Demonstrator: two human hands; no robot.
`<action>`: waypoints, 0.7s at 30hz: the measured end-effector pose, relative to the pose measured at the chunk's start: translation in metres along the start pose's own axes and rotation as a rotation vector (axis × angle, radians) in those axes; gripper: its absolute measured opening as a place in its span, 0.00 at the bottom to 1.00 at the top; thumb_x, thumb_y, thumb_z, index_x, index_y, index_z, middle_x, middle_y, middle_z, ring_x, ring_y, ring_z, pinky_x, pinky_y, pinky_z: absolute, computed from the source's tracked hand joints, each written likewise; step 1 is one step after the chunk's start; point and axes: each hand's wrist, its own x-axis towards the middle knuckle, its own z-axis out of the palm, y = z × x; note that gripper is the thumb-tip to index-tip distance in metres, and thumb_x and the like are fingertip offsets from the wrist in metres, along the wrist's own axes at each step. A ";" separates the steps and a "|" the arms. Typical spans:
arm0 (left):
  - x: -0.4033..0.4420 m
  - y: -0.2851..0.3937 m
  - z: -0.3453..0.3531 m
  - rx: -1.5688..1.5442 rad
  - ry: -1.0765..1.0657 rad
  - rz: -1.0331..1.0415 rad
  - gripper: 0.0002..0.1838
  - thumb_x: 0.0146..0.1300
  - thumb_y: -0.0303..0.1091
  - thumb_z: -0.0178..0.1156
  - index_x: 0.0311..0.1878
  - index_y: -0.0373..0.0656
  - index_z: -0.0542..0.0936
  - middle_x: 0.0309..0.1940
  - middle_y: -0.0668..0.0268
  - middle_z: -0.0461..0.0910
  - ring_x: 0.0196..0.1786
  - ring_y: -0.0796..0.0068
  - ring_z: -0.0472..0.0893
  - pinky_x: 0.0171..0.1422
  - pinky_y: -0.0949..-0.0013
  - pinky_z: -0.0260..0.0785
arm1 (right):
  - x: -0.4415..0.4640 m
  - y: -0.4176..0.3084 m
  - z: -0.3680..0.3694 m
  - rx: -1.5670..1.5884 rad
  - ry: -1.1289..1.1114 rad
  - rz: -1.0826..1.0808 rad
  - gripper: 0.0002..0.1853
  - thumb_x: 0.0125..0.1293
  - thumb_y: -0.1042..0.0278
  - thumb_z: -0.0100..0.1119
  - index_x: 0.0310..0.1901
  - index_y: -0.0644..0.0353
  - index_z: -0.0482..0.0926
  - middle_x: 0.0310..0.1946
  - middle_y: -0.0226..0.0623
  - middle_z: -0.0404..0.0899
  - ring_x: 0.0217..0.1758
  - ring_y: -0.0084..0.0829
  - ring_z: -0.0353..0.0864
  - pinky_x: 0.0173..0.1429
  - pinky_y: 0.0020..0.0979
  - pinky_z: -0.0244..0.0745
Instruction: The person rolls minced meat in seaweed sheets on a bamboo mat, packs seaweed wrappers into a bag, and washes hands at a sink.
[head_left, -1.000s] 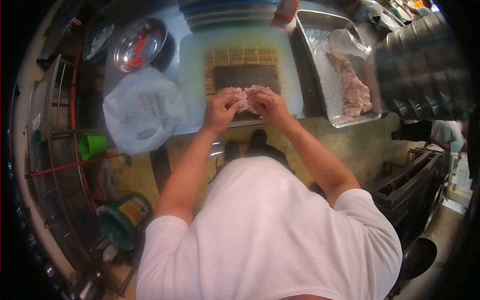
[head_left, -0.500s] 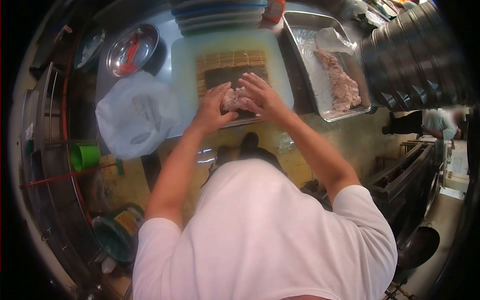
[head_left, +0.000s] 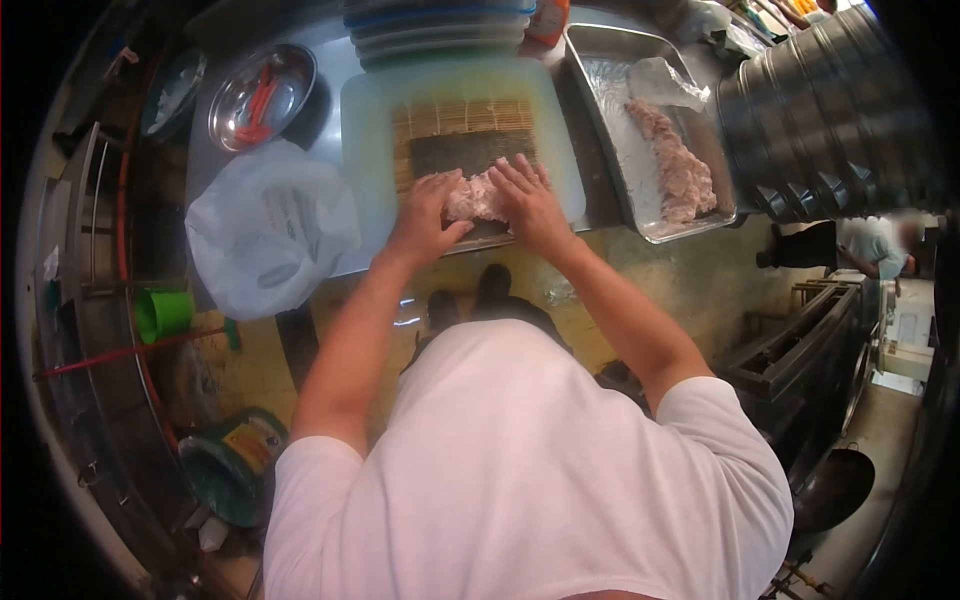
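left hand (head_left: 421, 222) and right hand (head_left: 532, 208) reach forward, palms down.

Floor (head_left: 670, 275): yellowish, worn-looking, and there go the light streaks (head_left: 405, 322), flashing bright white off it!
Front: steel worktable (head_left: 331, 70), grey top catching a soft sheen.
Left flank: metal shelving (head_left: 84, 190), dark, open-framed.
Right flank: long dark metal unit (head_left: 800, 350), paler floor running beyond.

- bright green container (head_left: 164, 314): left side, near a red rod (head_left: 100, 361).
- dark green bucket (head_left: 228, 478): lower left, with yellow patch.
- dark round pan (head_left: 836, 490): lower right.
- ribbed metal vessel (head_left: 825, 115): upper right.
- person (head_left: 876, 250) in pale top: right background.
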 end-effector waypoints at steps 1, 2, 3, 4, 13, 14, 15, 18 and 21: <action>-0.002 0.000 0.000 -0.009 -0.005 0.001 0.43 0.51 0.37 0.76 0.72 0.39 0.71 0.65 0.51 0.76 0.70 0.45 0.71 0.77 0.52 0.62 | -0.002 -0.001 -0.002 -0.001 0.004 0.007 0.28 0.69 0.66 0.59 0.70 0.58 0.72 0.76 0.50 0.62 0.81 0.56 0.56 0.82 0.54 0.49; -0.003 -0.001 -0.001 -0.010 -0.009 0.011 0.43 0.51 0.37 0.76 0.72 0.39 0.71 0.65 0.51 0.76 0.70 0.45 0.71 0.77 0.52 0.62 | -0.002 0.000 -0.005 0.052 -0.031 0.083 0.30 0.69 0.65 0.59 0.72 0.60 0.69 0.78 0.50 0.60 0.82 0.55 0.54 0.82 0.55 0.46; 0.000 -0.001 -0.003 -0.006 -0.008 0.011 0.43 0.51 0.37 0.76 0.72 0.39 0.71 0.65 0.51 0.77 0.69 0.45 0.72 0.77 0.51 0.62 | 0.005 0.001 -0.012 0.100 -0.066 0.146 0.32 0.70 0.65 0.58 0.74 0.62 0.66 0.79 0.50 0.57 0.83 0.54 0.53 0.83 0.55 0.44; -0.002 -0.001 -0.002 -0.007 -0.005 -0.003 0.43 0.51 0.37 0.76 0.72 0.39 0.71 0.65 0.50 0.77 0.69 0.45 0.72 0.76 0.51 0.62 | 0.004 -0.003 -0.016 0.094 -0.072 0.137 0.32 0.70 0.65 0.58 0.74 0.62 0.66 0.79 0.50 0.57 0.83 0.54 0.53 0.83 0.55 0.44; -0.003 -0.004 0.001 -0.034 0.010 -0.014 0.43 0.50 0.37 0.76 0.71 0.41 0.72 0.64 0.51 0.78 0.69 0.46 0.72 0.76 0.51 0.63 | -0.019 -0.013 -0.017 -0.075 -0.108 0.181 0.43 0.72 0.40 0.56 0.80 0.54 0.55 0.82 0.54 0.46 0.85 0.56 0.43 0.82 0.63 0.38; 0.001 -0.004 0.001 -0.038 0.022 -0.014 0.43 0.50 0.37 0.76 0.71 0.41 0.72 0.64 0.51 0.78 0.69 0.46 0.72 0.76 0.51 0.63 | -0.018 -0.011 -0.019 -0.102 -0.068 0.156 0.44 0.71 0.37 0.55 0.80 0.53 0.55 0.82 0.54 0.46 0.85 0.56 0.43 0.82 0.63 0.38; -0.001 -0.002 0.000 -0.040 0.027 -0.012 0.42 0.50 0.36 0.76 0.71 0.41 0.72 0.63 0.50 0.78 0.69 0.46 0.72 0.76 0.51 0.63 | -0.020 -0.015 -0.016 0.060 0.022 0.128 0.45 0.69 0.37 0.58 0.80 0.53 0.56 0.82 0.54 0.46 0.85 0.57 0.41 0.82 0.63 0.37; -0.008 -0.003 0.002 -0.047 0.012 -0.004 0.42 0.50 0.36 0.76 0.71 0.40 0.73 0.63 0.50 0.78 0.69 0.46 0.72 0.76 0.51 0.63 | -0.025 -0.032 -0.007 0.075 -0.019 0.160 0.44 0.69 0.42 0.60 0.80 0.53 0.56 0.82 0.54 0.47 0.85 0.57 0.42 0.82 0.64 0.36; -0.007 -0.005 -0.001 -0.043 0.009 -0.015 0.42 0.50 0.35 0.76 0.70 0.40 0.73 0.63 0.50 0.78 0.69 0.46 0.72 0.75 0.51 0.63 | -0.022 -0.025 -0.020 -0.102 -0.175 0.219 0.47 0.70 0.37 0.57 0.80 0.57 0.52 0.82 0.53 0.46 0.85 0.56 0.42 0.83 0.61 0.36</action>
